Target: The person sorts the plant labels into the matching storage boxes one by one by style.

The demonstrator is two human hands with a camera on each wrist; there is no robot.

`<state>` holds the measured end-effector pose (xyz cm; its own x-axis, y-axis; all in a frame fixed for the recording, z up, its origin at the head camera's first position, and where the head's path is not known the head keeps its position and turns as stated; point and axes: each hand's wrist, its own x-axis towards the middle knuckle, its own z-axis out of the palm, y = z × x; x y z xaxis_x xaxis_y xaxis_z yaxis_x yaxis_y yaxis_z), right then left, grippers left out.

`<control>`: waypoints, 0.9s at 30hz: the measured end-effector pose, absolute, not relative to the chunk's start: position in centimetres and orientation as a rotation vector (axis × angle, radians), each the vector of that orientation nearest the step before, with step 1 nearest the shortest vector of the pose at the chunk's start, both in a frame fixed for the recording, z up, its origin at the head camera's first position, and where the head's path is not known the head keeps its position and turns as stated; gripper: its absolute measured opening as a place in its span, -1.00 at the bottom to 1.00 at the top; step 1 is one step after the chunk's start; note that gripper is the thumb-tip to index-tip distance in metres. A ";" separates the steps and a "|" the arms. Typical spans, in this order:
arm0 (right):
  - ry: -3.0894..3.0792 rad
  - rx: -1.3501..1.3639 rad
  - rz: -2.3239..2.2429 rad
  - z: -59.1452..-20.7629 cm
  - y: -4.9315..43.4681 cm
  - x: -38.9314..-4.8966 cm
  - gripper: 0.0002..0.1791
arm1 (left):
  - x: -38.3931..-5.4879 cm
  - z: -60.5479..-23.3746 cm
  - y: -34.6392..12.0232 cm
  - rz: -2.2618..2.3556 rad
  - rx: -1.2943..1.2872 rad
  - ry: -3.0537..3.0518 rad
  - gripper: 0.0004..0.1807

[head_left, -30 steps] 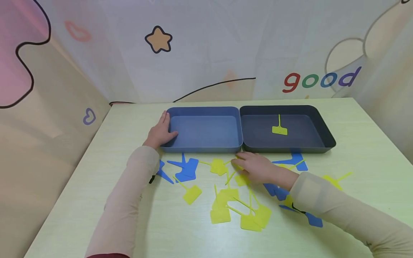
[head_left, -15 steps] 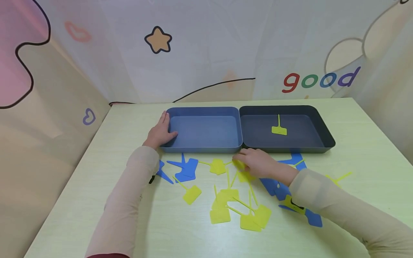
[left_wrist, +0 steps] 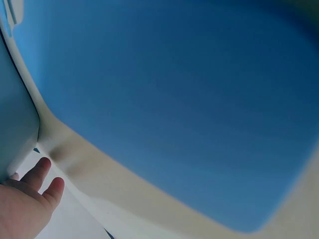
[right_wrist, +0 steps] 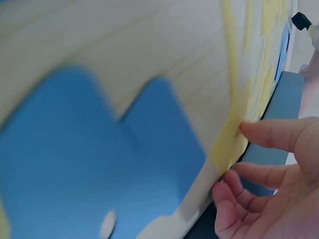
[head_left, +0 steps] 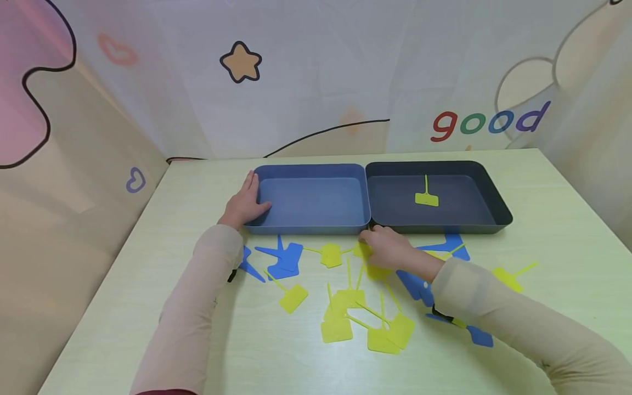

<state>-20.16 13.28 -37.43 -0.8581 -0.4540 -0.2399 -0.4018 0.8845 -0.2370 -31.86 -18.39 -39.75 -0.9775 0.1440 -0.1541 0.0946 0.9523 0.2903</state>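
My left hand (head_left: pixel 242 206) rests at the left end of the blue-grey tray (head_left: pixel 316 200). Its thumb reaches over the rim while the fingers lie straight along the outer side. Just in front of where the two trays meet, my right hand (head_left: pixel 390 248) pinches a yellow plant label (right_wrist: pixel 232 142) between thumb and fingertips, down at the table. More yellow labels overlap close by. Blue plant labels (right_wrist: pixel 164 134) lie beside that hand in the right wrist view. Inside the dark tray (head_left: pixel 464 200) lies a single yellow label (head_left: pixel 427 199).
Several yellow labels (head_left: pixel 337 330) lie in a loose pile on the table nearer to me. Blue labels (head_left: pixel 291 259) are grouped in front of the blue-grey tray, and others (head_left: pixel 456 247) lie at the right, partly under my right forearm. A printed curtain (head_left: pixel 316 71) hangs behind the table.
My right hand has shifted slightly and its fingers have closed in on a yellow label, nudging neighbouring labels. The left hand stays on the blue-grey tray.
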 end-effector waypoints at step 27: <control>2.291 -0.313 -0.979 -35.6 15.8 -23.3 -0.91 | -31.5 -39.6 -18.2 0.431 0.183 2.942 -0.08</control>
